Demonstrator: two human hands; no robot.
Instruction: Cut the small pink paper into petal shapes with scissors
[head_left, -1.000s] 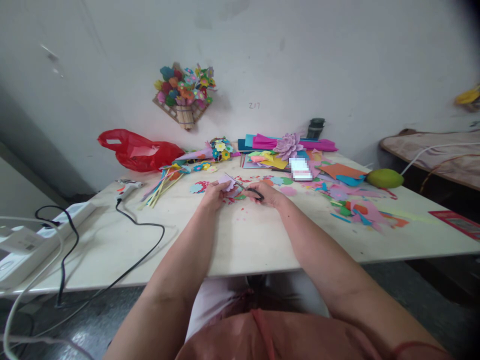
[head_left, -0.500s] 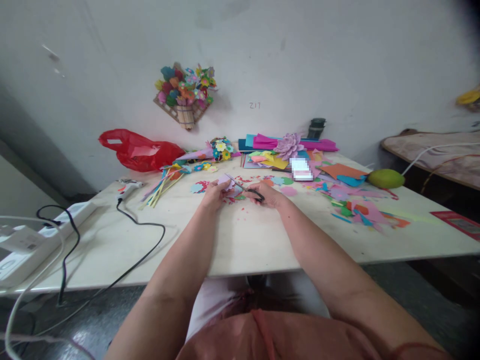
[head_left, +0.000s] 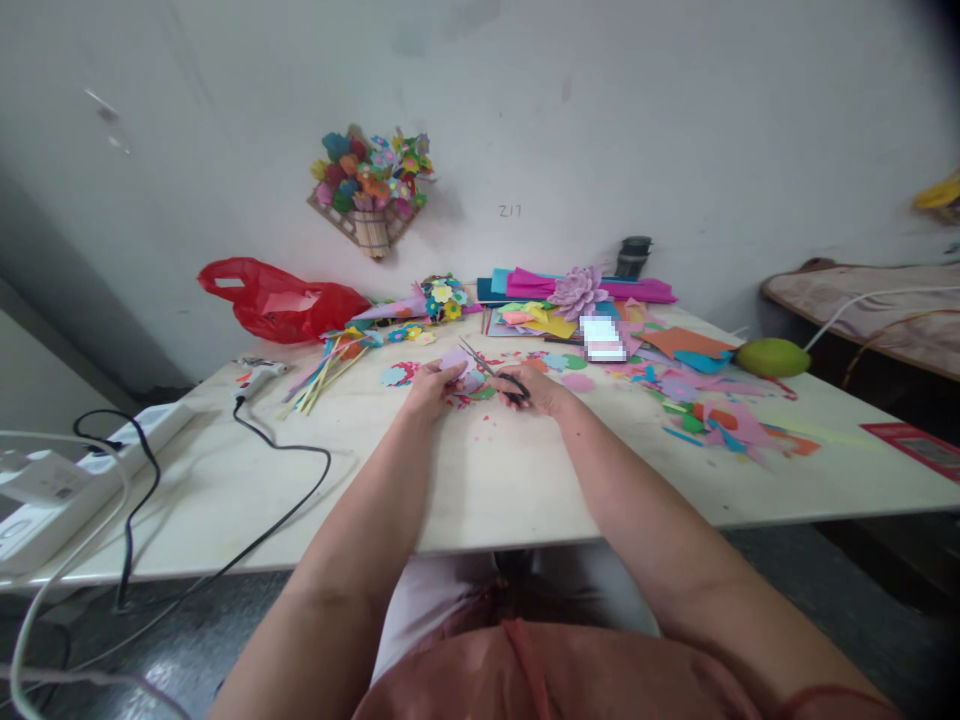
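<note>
My left hand (head_left: pixel 430 386) pinches a small pale purple foam cut-out (head_left: pixel 455 362) above the middle of the white table (head_left: pixel 480 480). My right hand (head_left: pixel 541 389) grips black-handled scissors (head_left: pixel 501 378), whose blades point up and left into the cut-out's right edge. Small red and pink scraps (head_left: pixel 487 425) lie on the table just below both hands.
A glue gun (head_left: pixel 256 375) with a black cable (head_left: pixel 285 500) lies at the left, near a white power strip (head_left: pixel 112 450). Behind are a red plastic bag (head_left: pixel 281 300), coloured sticks (head_left: pixel 322 375), foam sheets (head_left: pixel 555 300), a purple paper flower (head_left: pixel 576 291) and scattered cut pieces (head_left: pixel 712 410). A green fruit (head_left: pixel 770 356) sits at the right.
The scissor blades have tilted more upward at the cut-out, and my left hand has turned the purple piece slightly. Both hands stay at the same spot.
</note>
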